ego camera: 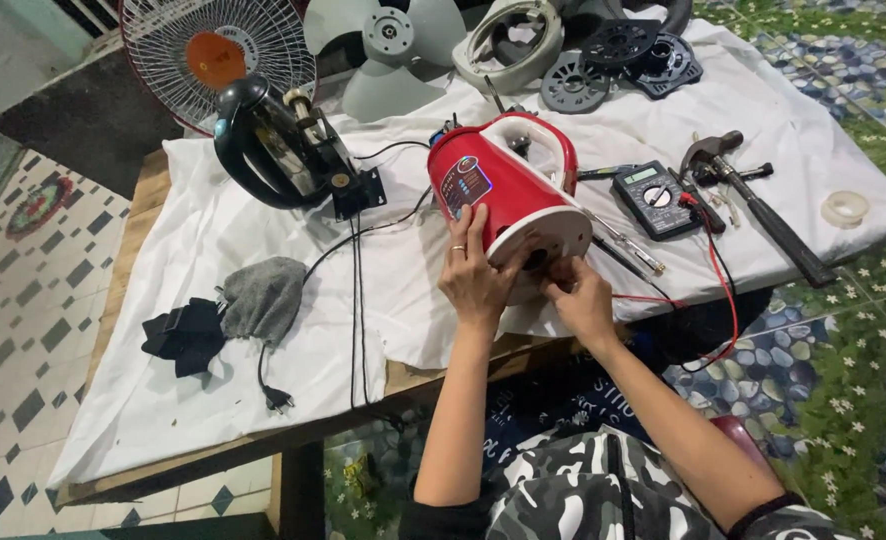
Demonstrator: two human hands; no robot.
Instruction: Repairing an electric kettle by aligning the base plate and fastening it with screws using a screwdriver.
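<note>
1. A red kettle [498, 190] is lying tipped on its side on the white cloth [213, 240], with its round bottom pointing toward the person. Lying like this, the bottom is easy to see and reach.
2. The left hand [475, 275] is pressing flat against the kettle's side. Its fingers are spread wide and wrapping the red body, seemingly to stop it from rolling.
3. The right hand [578, 295] is touching the rim of the bottom. Its fingers are curled in close, pinching at something small there, but what it is cannot be made out.
4. A black meter [653, 198] with a red wire is sitting just right of the kettle, close by for grabbing.
5. A hammer [753, 205] is lying farther right, and a roll of tape [845, 208] is near the cloth's edge.
6. A black kettle [273, 145] is standing on the left, well apart.
7. Fan parts [393, 50] are resting at the back.
</note>
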